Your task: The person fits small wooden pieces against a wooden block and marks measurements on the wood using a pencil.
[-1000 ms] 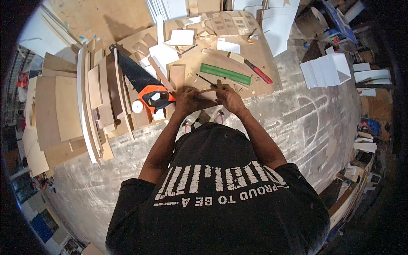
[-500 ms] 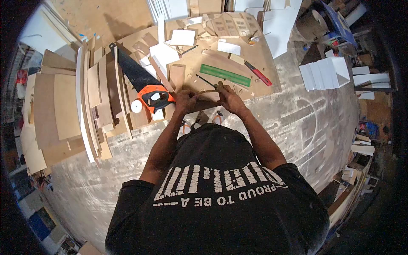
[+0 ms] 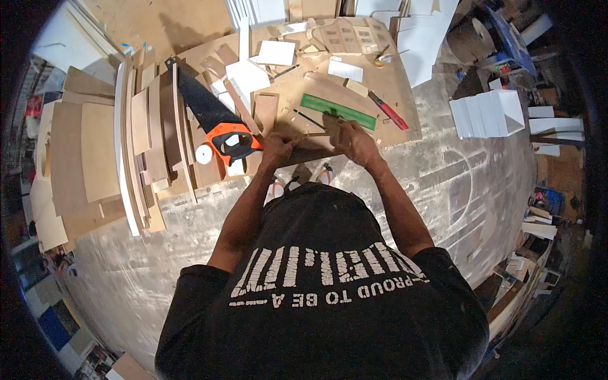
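My left hand (image 3: 277, 149) is closed on the left end of a thin wooden strip (image 3: 314, 147) at the table's front edge. At the strip's right end, my right hand (image 3: 359, 144) has its fingers pinched together. What lies between them is too small and dark to make out. Just beyond the strip are a dark pencil (image 3: 308, 120) and a green ruler (image 3: 337, 111). To the right of the ruler lies a red utility knife (image 3: 388, 110). A handsaw (image 3: 232, 142) with an orange and black handle rests left of my left hand.
Wood strips and boards (image 3: 147, 120) are stacked on the left. White offcuts (image 3: 248, 76) and a panel with window cutouts (image 3: 347, 37) lie toward the back of the table (image 3: 405, 123). A white box-like piece (image 3: 487, 114) stands on the right.
My right hand has moved to the right along the wooden strip, away from my left hand. The left hand stays at the strip's left end. The view has shifted slightly.
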Motion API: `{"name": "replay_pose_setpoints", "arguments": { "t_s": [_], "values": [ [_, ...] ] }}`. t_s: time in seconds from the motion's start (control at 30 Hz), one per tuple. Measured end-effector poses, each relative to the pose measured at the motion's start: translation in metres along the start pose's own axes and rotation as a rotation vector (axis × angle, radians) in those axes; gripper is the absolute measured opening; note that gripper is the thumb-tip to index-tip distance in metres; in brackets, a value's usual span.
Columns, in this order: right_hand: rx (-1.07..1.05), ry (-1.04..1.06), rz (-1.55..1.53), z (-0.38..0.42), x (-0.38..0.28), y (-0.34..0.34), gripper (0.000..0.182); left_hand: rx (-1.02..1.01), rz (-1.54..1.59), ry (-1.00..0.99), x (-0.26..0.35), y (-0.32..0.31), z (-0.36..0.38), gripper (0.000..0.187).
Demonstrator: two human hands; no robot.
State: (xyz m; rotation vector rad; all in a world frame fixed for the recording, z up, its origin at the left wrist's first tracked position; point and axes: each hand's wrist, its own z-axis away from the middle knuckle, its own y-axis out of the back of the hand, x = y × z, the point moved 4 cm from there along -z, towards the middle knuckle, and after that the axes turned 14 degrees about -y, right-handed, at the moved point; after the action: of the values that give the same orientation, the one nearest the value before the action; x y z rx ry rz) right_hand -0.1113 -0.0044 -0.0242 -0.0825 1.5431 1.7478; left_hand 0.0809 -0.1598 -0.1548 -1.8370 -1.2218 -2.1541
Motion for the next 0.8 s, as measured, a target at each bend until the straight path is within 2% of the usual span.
{"name": "replay_pose_setpoints", "arguments": {
  "t_s": [0.13, 0.17, 0.37, 0.47, 0.57, 0.67, 0.8],
  "values": [
    [-0.002, 0.193, -0.188, -0.014, -0.018, -0.036, 0.053, 0.045, 0.053, 0.034, 0.000, 0.000, 0.000, 0.033],
    [-0.100, 0.069, -0.157, -0.021, -0.012, -0.054, 0.054, 0.073, 0.067, 0.033, 0.001, 0.000, 0.001, 0.033],
    [0.043, 0.220, -0.128, -0.029, -0.028, -0.050, 0.045, 0.162, 0.036, 0.042, 0.019, 0.002, 0.008, 0.034],
    [0.115, 0.198, -0.164, -0.039, -0.016, -0.046, 0.043, 0.184, 0.014, 0.046, 0.009, -0.003, 0.011, 0.032],
    [0.155, 0.134, 0.070, -0.046, 0.003, -0.040, 0.041, 0.193, 0.085, 0.049, 0.015, -0.001, 0.012, 0.032],
    [0.164, 0.010, 0.018, -0.047, 0.012, -0.035, 0.038, 0.175, 0.082, 0.045, 0.022, 0.000, 0.012, 0.033],
    [0.175, 0.043, 0.079, -0.052, 0.027, -0.038, 0.044, 0.091, 0.083, -0.035, 0.011, -0.003, 0.021, 0.048]
  ]
}}
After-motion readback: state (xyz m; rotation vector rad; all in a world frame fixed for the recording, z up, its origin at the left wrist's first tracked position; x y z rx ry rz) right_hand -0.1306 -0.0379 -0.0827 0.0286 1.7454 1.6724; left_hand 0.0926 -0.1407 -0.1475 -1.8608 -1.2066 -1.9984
